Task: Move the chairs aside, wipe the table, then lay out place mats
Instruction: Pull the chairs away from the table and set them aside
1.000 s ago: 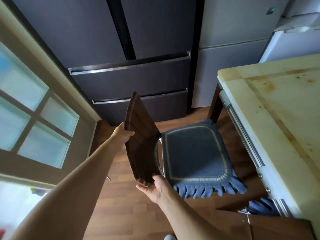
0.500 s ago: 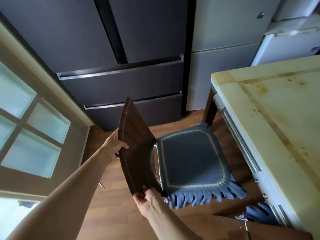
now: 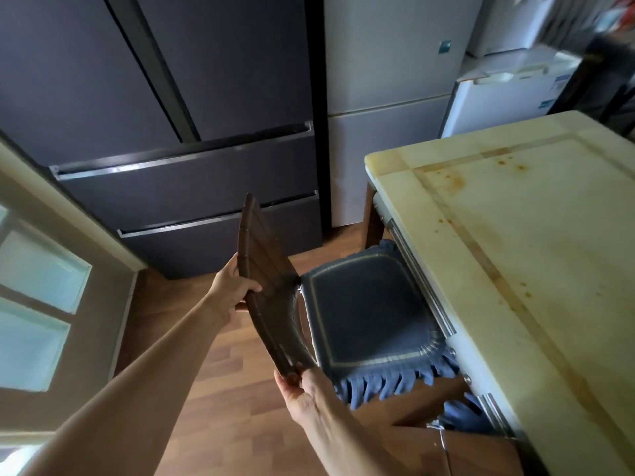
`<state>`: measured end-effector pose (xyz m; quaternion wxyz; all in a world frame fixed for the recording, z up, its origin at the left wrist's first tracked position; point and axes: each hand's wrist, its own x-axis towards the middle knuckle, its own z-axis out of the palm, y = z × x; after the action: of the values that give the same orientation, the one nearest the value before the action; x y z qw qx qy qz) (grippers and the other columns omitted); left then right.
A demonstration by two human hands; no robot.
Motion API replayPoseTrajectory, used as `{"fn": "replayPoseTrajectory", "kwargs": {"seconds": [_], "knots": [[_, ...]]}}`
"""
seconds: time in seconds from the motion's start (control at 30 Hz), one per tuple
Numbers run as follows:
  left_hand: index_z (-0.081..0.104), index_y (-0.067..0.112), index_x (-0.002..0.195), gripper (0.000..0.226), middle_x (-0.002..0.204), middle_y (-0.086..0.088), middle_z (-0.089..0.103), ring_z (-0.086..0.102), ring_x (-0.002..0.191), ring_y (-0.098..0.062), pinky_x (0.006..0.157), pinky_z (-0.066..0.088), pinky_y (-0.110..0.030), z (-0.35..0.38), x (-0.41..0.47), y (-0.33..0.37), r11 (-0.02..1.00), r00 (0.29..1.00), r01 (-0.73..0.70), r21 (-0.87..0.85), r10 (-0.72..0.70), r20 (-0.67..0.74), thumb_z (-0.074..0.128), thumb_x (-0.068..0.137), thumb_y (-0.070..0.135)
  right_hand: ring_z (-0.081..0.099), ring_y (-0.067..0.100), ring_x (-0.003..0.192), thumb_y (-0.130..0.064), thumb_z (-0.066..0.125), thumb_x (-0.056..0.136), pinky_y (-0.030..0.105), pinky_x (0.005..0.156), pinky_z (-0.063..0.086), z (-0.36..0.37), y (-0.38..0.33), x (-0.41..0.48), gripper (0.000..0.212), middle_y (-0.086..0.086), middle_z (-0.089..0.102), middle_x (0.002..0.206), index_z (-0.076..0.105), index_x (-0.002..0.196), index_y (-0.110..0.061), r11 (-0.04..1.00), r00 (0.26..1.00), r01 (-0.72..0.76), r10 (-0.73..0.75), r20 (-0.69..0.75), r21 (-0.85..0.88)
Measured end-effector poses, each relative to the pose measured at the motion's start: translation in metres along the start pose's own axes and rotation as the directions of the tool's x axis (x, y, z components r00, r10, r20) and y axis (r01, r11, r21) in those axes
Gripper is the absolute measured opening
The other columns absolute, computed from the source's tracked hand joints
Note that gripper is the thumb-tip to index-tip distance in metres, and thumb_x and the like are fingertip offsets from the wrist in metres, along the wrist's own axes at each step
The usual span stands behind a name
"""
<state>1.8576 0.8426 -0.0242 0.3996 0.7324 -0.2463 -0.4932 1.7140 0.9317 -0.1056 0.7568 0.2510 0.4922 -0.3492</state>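
Both hands on the chair (image 3: 275,297), at its top rail (image 3: 244,235). L hand (image 3: 232,292) wraps the rail abt midway, thumb hooked over the front face. R hand (image 3: 304,389) grips the near end of the same rail, fingers curled round it. Neither hand is free.

Chair sits w/ its blue cushion (image 3: 367,310) partly tucked under the table (image 3: 515,269) edge, back toward the dark fridge (image 3: 189,187). Table top shows brown stains, not wiped yet.

To do this well, I reckon: pull evenly w/ both hands so the chair doesn't twist. Tip it a bit rather than drag the legs over the wood floor (image 3: 233,389). Watch the cushion fringe (image 3: 388,379) by the metal rail (image 3: 422,280) under the table, since it could snag. Room looks tight btwn fridge & glass door (image 3: 44,304), so go for a short arc.
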Motion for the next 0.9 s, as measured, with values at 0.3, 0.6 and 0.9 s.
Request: {"fn": "replayPoseTrajectory", "kwargs": {"seconds": [0.3,0.6,0.9], "knots": [[0.052,0.029,0.122,0.057,0.100,-0.003,0.063,0.064,0.081,-0.021,0.052,0.054,-0.030,0.081,-0.001,0.023,1.000,0.998,-0.020,0.011,0.019,0.064,0.058,0.082,-0.011,0.052,0.037,0.069,0.011,0.041,0.092,0.042,0.030,0.048,-0.005,-0.083,-0.029,0.025,0.023,0.055,0.082,0.053,0.113,0.008,0.998,0.998,0.058,-0.058,-0.008,0.037],[0.049,0.030,0.128,0.065,0.095,-0.007,0.063,0.067,0.071,-0.023,0.047,0.055,-0.029,0.154,-0.006,0.047,0.999,0.994,-0.022,0.035,0.018,0.110,0.058,0.081,-0.013,0.050,0.036,0.068,0.009,0.039,0.094,0.041,0.027,0.044,-0.013,-0.156,-0.049,0.016,0.022,0.052,0.078,0.049,0.081,0.007,0.992,0.996,0.091,-0.091,-0.002,0.087],[0.048,0.034,0.113,0.058,0.088,-0.007,0.065,0.068,0.051,-0.017,0.045,0.054,-0.028,0.219,-0.008,0.054,0.998,0.991,-0.037,0.057,0.030,0.129,0.058,0.080,-0.014,0.052,0.038,0.071,0.006,0.041,0.094,0.042,0.032,0.050,-0.033,-0.216,-0.045,0.012,0.023,0.053,0.083,0.051,0.087,0.006,0.985,0.991,0.133,-0.132,-0.023,0.113]]}}
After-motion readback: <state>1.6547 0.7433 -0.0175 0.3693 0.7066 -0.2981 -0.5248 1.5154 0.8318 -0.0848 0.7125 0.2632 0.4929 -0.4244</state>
